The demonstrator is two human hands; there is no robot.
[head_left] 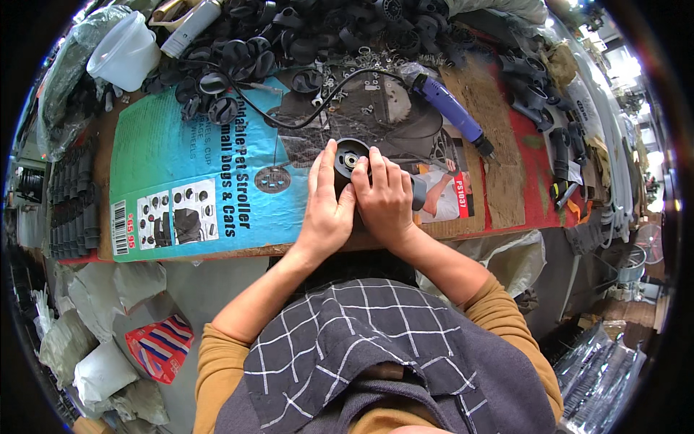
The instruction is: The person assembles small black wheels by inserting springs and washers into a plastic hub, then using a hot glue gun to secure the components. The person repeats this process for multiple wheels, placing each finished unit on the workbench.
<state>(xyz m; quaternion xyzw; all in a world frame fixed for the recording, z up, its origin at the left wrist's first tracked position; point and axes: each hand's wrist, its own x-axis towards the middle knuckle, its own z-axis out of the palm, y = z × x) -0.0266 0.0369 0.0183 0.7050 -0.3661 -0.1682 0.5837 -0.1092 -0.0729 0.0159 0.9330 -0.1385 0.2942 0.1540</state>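
Observation:
Near the front edge of the worktable, both hands close around a black round plastic part [352, 148] with a metal ring in its middle. It looks like a wheel or caster housing. My left hand [327, 217] grips its left side, fingers pointing away from me. From the right, my right hand [384, 197] wraps it, with fingertips beside the metal ring. A grey-black arm of plastic [418, 193] sticks out right of that hand; whether it belongs to the same part is hidden. Beyond them on the right lies a blue-purple electric screwdriver [452, 108] with a black cord [318, 108].
Printed cardboard [282, 217] covers the tabletop. Small metal hardware [354, 76] is scattered ahead, before a heap of black plastic parts [289, 36]. A white bucket [124, 52] and a spray can [191, 29] stand far left. Black parts [74, 210] line the left edge.

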